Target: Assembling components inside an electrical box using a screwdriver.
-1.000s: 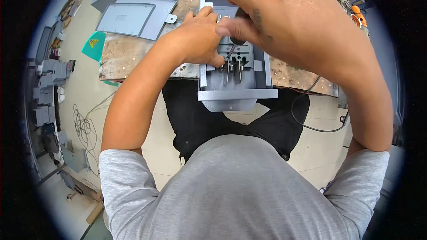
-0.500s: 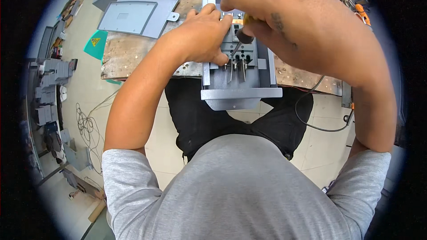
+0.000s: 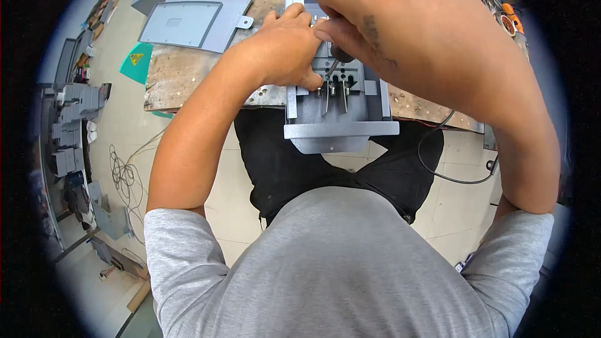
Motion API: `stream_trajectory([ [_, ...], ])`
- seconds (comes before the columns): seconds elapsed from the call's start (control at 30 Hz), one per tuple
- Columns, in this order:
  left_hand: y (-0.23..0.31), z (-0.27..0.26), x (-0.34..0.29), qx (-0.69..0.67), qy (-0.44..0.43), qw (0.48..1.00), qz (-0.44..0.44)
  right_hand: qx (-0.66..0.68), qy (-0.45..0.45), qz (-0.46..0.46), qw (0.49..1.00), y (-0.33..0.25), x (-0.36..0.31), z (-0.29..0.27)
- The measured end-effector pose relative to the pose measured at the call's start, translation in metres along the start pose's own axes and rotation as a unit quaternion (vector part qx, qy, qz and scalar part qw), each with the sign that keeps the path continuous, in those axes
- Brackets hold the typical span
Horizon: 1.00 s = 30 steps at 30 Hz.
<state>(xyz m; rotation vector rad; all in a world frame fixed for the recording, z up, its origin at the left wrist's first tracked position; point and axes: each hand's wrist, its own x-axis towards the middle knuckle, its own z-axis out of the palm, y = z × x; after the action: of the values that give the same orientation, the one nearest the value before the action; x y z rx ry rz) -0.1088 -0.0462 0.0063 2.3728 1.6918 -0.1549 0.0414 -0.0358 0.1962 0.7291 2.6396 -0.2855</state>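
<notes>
grey metal housing (image 3: 341, 106) long axis runs away from the person, near end overhanging the tabletop (image 3: 188, 78) edge | open top, small upright terminals inside | left hand (image 3: 285, 50) pressed on its left side | right hand (image 3: 400, 25) grip closed on a thin tool (image 3: 332, 66), tip in the housing | grey cover panel (image 3: 194, 22) lies to the left

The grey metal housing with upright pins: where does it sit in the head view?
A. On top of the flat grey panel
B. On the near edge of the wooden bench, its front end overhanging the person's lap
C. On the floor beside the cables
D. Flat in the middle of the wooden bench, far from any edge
B: the grey metal housing juts past the wooden bench edge above the black trousers, both hands on it.
</notes>
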Motion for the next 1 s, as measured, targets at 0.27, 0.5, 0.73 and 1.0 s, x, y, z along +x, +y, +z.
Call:
stream_trajectory([
  [0.27, -0.008, 0.013, -0.005, 0.002, 0.035, 0.999, 0.009, 0.059, 0.106, -0.100, 0.988, 0.036, -0.003, 0.028],
  [0.5, 0.016, -0.018, -0.007, 0.004, -0.026, 0.999, -0.033, 0.085, 0.157, -0.212, 0.961, 0.059, -0.005, 0.036],
  [0.73, 0.006, 0.005, -0.003, 0.010, 0.067, 0.998, 0.016, 0.055, 0.199, -0.159, 0.965, 0.040, -0.006, 0.042],
  [1.0, 0.009, -0.001, -0.007, 0.026, 0.045, 0.999, -0.008, 0.075, 0.250, -0.086, 0.962, 0.036, -0.008, 0.060],
])
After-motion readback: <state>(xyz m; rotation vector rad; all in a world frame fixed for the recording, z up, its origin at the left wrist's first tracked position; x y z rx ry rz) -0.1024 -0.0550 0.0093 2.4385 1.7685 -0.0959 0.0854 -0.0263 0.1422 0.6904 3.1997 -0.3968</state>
